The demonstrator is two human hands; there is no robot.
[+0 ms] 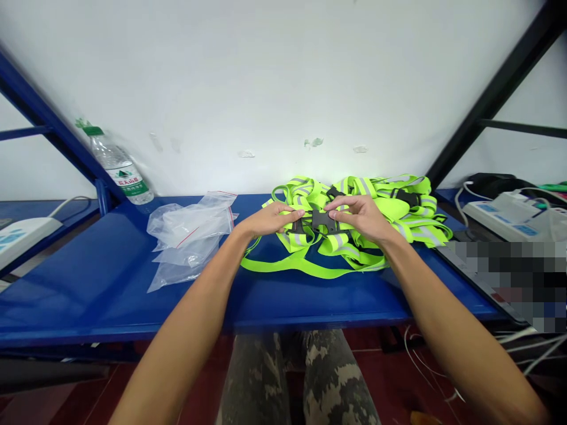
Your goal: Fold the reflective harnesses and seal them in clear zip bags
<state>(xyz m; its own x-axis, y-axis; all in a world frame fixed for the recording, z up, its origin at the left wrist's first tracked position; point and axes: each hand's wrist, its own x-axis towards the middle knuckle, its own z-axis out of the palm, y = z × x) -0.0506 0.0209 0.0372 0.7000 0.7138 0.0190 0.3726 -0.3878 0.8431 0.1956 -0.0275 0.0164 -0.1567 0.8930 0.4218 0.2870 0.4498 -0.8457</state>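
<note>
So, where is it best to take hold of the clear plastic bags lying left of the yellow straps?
Probably the top edge of the clear plastic bags, near the red seal line, coming from the front with the left hand. They lie flat and limp on the blue metal shelf, so a pinch at a raised, crumpled edge seems easiest.

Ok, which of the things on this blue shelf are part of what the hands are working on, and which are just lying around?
In hand:
- left hand and right hand, both on the black buckle
- pile of neon-yellow reflective straps

Lying about:
- clear plastic bags
- water bottle
- white power strips, one at each side
- blue shelf itself
</note>
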